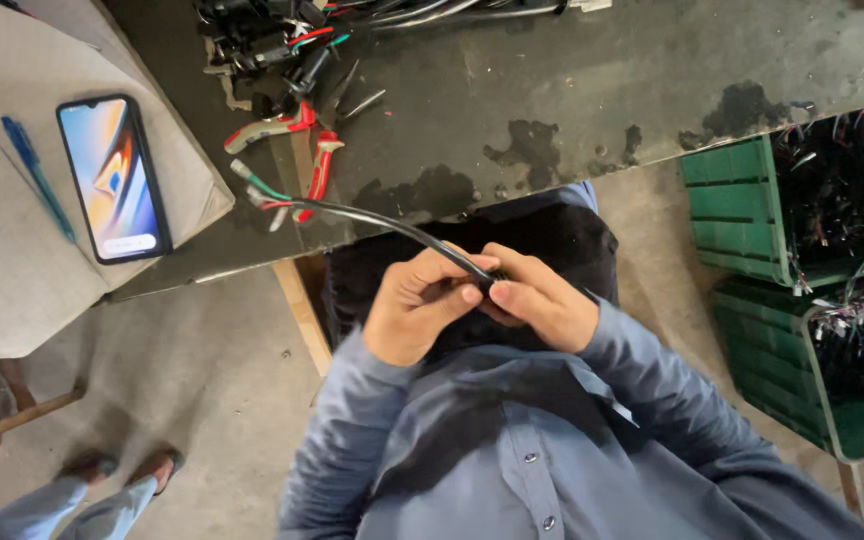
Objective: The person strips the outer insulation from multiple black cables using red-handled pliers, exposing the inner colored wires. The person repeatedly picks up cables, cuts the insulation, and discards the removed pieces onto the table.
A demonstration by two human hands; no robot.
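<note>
Scene: a person in a blue shirt looks down at both hands, held close together in front of the chest, just below the edge of a dark, stained counter [572, 90]
Left hand: the left hand [417, 310] is curled, thumb and fingers pressed around the near end of a black cable [392, 228]
Right hand: the right hand [542, 300] is closed over the same cable end, its thumb meeting the left thumb, so the tip itself is hidden
Cable position: it rises from between the hands up and to the left, over the counter edge
Cable look: thin, black sheathed and gently curved; at its far end the sheath is already stripped, and green, red and pale inner wires [257, 190] fan out
Progress: the far end appears finished, while the near end seems to be in work; how much is done there cannot be told
Nearby on the counter: red-handled pliers [297, 135] and a tangle of black cables [262, 35]
To the left: a phone [112, 178] and a blue pen [37, 175] on a pale surface
To the right: green crates [742, 215] holding bundles of dark wires
Bottom left: another person's sandalled feet [127, 465] on the floor
</note>
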